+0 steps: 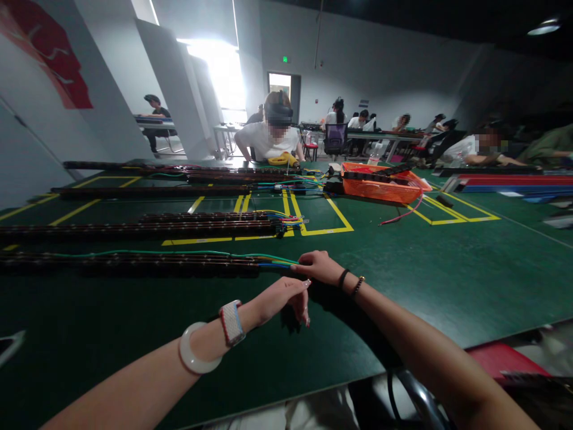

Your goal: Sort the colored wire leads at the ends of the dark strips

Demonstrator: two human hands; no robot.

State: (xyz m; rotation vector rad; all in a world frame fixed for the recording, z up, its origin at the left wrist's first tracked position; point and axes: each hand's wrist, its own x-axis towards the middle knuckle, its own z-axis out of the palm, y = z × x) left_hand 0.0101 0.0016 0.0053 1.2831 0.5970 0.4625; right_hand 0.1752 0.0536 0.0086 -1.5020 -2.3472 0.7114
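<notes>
My right hand (pixel 320 267) pinches the ends of several coloured wires (pixel 277 261), green, yellow and blue. They come out of a long dark cable chain (pixel 179 261) that lies along the table to the left. My left hand (pixel 280 298) hovers just in front of the right one. Its thumb points to the right and its bent fingers hang apart from it, with nothing seen between them. The tips of the wires are hidden behind my right fingers.
More cable chains (pixel 215 228) with loose wire ends lie farther back on the green table (pixel 425 280), across yellow tape outlines. An orange basket (pixel 380 190) holds dark chain pieces. Opposite sits a person (pixel 273 134) beside a yellow object (pixel 283 160). Red and blue strips (pixel 514 184) lie at right.
</notes>
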